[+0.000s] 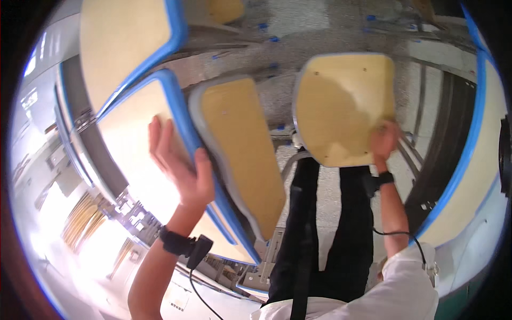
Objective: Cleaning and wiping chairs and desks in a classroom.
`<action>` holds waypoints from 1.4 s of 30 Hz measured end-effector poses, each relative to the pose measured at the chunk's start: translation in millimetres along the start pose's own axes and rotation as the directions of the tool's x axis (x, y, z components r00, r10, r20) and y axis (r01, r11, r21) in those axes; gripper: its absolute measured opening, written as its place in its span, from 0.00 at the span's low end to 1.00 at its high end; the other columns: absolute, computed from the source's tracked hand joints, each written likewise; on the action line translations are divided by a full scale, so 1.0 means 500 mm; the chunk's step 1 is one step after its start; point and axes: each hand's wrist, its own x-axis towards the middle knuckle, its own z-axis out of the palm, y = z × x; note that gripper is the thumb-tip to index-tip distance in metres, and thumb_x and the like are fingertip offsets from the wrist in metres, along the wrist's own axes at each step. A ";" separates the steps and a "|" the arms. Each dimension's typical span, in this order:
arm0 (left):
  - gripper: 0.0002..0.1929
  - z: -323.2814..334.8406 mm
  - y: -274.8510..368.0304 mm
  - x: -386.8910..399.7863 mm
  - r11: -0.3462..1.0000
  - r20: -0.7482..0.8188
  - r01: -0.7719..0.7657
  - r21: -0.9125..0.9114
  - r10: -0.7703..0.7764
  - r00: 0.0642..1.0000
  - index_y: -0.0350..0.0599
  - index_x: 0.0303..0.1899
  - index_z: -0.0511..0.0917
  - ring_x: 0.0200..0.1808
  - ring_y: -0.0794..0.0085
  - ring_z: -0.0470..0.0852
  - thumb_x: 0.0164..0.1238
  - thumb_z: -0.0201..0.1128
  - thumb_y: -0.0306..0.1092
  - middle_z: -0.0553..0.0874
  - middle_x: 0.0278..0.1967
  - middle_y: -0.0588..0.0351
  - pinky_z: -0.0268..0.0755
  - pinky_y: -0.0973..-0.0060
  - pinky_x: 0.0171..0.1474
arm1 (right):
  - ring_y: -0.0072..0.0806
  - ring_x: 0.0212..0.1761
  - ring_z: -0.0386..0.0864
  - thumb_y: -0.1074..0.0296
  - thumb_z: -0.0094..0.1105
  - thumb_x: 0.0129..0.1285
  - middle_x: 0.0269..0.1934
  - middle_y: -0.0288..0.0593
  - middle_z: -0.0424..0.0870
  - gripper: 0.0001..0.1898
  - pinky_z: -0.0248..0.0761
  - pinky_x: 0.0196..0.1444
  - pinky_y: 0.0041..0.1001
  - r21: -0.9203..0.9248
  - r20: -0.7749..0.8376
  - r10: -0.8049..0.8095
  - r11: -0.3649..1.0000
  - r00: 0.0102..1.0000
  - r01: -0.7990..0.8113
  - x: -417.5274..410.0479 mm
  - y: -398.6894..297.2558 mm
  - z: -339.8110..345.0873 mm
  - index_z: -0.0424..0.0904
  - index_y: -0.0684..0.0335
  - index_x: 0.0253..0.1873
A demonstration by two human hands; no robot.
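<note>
My left hand [182,172] rests on a cream desktop [132,120] with blue edging. Its fingers lie on the top face, and the thumb is apart from them at the blue edge. At the lower right edge of a yellow wood-look chair seat [340,108], my right hand [385,140] is closed, its fingers blurred. The seat has a grey rim and several small fasteners near its corners, and a shadow falls across it. Part of a curved grey metal tube [294,160] shows beside the seat. Between the hands is a second yellow panel with a grey rim [244,152].
Another blue-edged desktop [128,44] is at the upper left. On the right, a further blue-edged desktop [452,200] curves along the picture's rim, beside a dark panel [444,132]. Blue scraps [274,39] lie on the grey floor [296,20]. My legs [356,224] are below the seat.
</note>
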 end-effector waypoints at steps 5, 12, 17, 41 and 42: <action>0.33 -0.021 -0.006 -0.002 0.995 0.043 -0.039 0.089 0.035 0.998 0.32 0.69 0.61 0.74 0.37 0.56 0.61 0.57 0.32 0.61 0.71 0.31 0.43 0.47 0.75 | 0.47 0.52 0.73 0.68 0.62 0.52 0.43 0.45 0.77 0.15 0.66 0.50 0.47 -0.383 -0.104 0.117 0.912 0.988 -0.148 -0.054 -0.173 0.015 0.76 0.54 0.46; 0.33 -0.015 0.003 0.004 0.998 0.060 -0.033 0.060 0.029 0.998 0.32 0.69 0.61 0.74 0.36 0.56 0.62 0.58 0.31 0.60 0.71 0.31 0.44 0.46 0.75 | 0.47 0.52 0.73 0.68 0.63 0.53 0.44 0.46 0.76 0.12 0.67 0.52 0.46 0.055 0.522 -0.361 0.918 0.773 0.392 -0.143 -0.369 0.097 0.77 0.55 0.44; 0.32 -0.032 -0.023 -0.012 0.993 0.076 -0.035 0.113 0.026 0.997 0.31 0.68 0.61 0.74 0.37 0.56 0.62 0.57 0.32 0.60 0.71 0.31 0.44 0.47 0.75 | 0.47 0.55 0.73 0.66 0.63 0.55 0.46 0.46 0.77 0.12 0.71 0.48 0.44 -0.275 0.287 -0.054 0.952 0.957 0.136 -0.025 -0.147 -0.008 0.78 0.55 0.46; 0.31 0.001 0.024 0.004 0.998 0.013 0.022 0.065 -0.023 1.000 0.38 0.68 0.65 0.75 0.46 0.56 0.62 0.58 0.32 0.63 0.72 0.40 0.44 0.52 0.76 | 0.52 0.50 0.71 0.79 0.58 0.54 0.45 0.50 0.76 0.12 0.65 0.54 0.46 -0.265 0.011 0.202 0.945 0.979 -0.192 -0.177 -0.041 -0.156 0.74 0.60 0.44; 0.31 0.004 0.031 0.012 0.999 -0.012 0.014 0.041 -0.014 1.000 0.39 0.67 0.66 0.75 0.45 0.57 0.60 0.59 0.31 0.64 0.72 0.40 0.44 0.51 0.76 | 0.52 0.49 0.72 0.80 0.58 0.53 0.43 0.50 0.76 0.12 0.65 0.54 0.46 -0.230 -0.004 0.119 0.966 0.993 -0.116 -0.183 -0.052 -0.170 0.74 0.60 0.42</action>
